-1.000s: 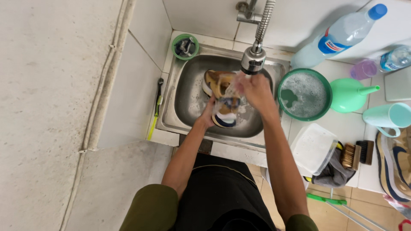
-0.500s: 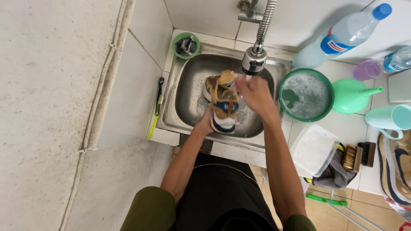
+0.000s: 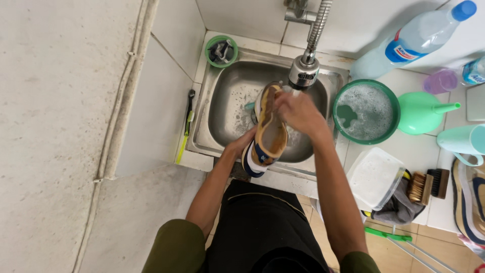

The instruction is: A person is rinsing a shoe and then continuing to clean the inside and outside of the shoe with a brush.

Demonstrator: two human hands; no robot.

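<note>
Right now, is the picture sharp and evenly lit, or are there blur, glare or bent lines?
Head view: soft, even light with faint shadows. The shoe and both hands, left and right, look slightly soft but readable. Dull glare shows on the steel sink and the tap head. The wide lens curves the wall joints at the left edge.

Left hand [image 3: 242, 146] mostly hidden behind the shoe [image 3: 268, 132]. Could not tell how the right hand [image 3: 298, 110] gripped; fingertips lost against the tap head [image 3: 303, 76]. Big bottle [image 3: 404, 45] on the far right partly cut off by the top edge. Second shoe [image 3: 467, 199] cut off at the right edge. Things inside the small green cup [image 3: 221, 50] too small to tell.
</note>
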